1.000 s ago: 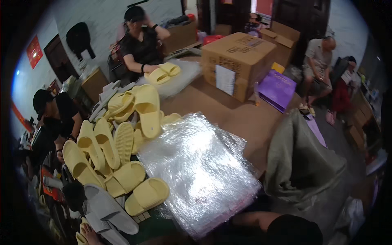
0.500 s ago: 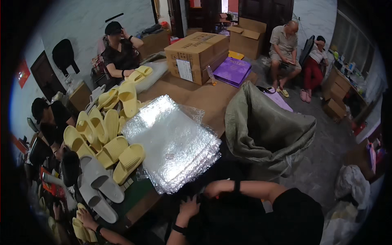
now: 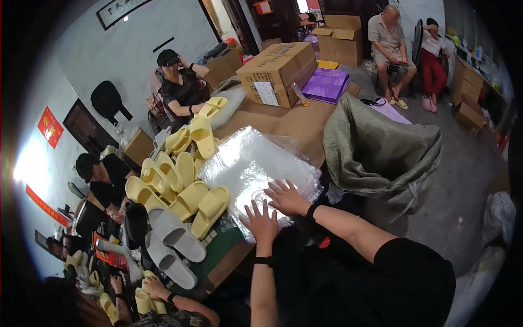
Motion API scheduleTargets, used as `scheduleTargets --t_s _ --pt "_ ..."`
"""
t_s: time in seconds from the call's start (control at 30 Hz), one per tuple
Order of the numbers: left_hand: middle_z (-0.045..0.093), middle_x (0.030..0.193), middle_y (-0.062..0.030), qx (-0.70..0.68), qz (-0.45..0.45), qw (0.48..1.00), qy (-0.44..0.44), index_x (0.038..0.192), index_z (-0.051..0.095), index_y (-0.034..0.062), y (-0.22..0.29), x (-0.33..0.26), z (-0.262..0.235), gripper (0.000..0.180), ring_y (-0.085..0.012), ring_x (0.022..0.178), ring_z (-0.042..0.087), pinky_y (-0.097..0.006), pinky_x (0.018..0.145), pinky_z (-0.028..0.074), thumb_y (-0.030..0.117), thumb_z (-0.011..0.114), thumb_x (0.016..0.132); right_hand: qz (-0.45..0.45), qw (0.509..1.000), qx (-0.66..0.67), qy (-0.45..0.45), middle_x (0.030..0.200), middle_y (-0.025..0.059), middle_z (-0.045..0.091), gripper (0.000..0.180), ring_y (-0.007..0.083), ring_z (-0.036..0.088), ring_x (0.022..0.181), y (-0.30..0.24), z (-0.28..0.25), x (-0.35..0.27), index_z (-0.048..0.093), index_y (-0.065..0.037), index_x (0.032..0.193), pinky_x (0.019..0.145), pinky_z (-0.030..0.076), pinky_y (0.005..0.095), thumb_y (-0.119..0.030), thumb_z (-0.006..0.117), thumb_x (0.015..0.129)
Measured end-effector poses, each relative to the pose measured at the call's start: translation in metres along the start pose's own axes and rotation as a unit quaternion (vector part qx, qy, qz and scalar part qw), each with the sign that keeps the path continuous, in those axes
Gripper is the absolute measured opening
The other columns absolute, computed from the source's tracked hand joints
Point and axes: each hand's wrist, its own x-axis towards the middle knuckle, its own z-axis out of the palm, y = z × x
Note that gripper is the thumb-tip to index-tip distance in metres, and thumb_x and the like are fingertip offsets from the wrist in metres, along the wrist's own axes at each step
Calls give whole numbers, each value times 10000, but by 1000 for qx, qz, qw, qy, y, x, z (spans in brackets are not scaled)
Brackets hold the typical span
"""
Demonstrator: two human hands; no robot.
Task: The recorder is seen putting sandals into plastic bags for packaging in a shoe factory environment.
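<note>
A stack of clear plastic bags [image 3: 256, 158] lies on the table, shiny and slightly uneven at its edges. On the stack's near edge rests my left hand [image 3: 262, 224], fingers spread and palm down. My right hand [image 3: 286, 198] lies a little farther along the same edge, also flat with fingers apart. Neither hand holds anything. Just left of the bags, yellow slippers [image 3: 210, 211] sit in a loose pile, with a pair of grey slippers [image 3: 175, 234] nearer the table's corner.
An olive woven sack [image 3: 376, 147] gapes open to the right of the table. A closed cardboard box [image 3: 280, 71] and purple bags [image 3: 326, 86] stand at the far end. Co-workers sit along the left; one's hand [image 3: 157, 288] touches yellow slippers at lower left.
Both my hands have moved from near my body, at the table edge, forward onto the bag stack, where they now lie spread. The whole view has shifted, so things appear farther right.
</note>
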Motion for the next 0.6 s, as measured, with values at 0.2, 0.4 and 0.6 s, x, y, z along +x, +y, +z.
scheduleTargets --t_s 0.2,0.4,0.6 --pt "327 1448 -137 6 -7 999 43 1328 488 197 3 -9 9 517 -381 1356 214 -621 1071 67 437 496 871 10 998 -41 39 1435 113 367 512 334 297 1337 -5 13 -8 400 -165 1378 1086 170 539 -412 409 930" --pt "352 1433 -143 -9 1 999 53 1303 516 182 0 -5 11 494 -389 1342 243 -620 1070 82 427 503 875 19 998 -33 56 1427 108 379 489 320 300 1335 -8 12 -8 417 -167 1367 1085 175 535 -398 398 937" --pt "294 1463 -166 -11 2 1000 3 1364 443 185 -6 2 6 538 -411 1357 191 -640 1056 52 468 433 906 86 982 93 -141 1249 139 554 463 294 513 1160 21 -18 31 561 -118 1232 1005 363 423 -390 537 857"
